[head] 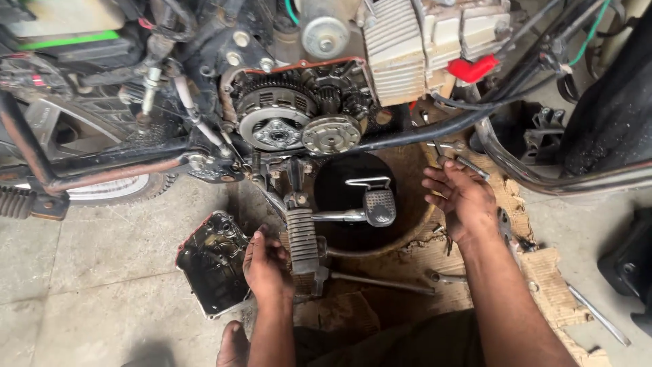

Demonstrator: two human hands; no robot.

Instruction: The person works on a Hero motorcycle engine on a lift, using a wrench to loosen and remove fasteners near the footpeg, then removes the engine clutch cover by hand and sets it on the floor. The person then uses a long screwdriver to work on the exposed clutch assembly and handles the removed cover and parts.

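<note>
The grey concrete floor [102, 272] is carrying everything here. A torn piece of brown cardboard [550, 285] is lying flat on it, at the right. A black round oil pan [339, 183] is sitting on the cardboard, under the engine. The removed engine cover [214, 261] is lying directly on the concrete (its open side is facing up). A long metal rod [380, 283] and a small wrench [448, 277] are resting on the cardboard, and another thin bar [598, 314] is lying at its right edge.
</note>
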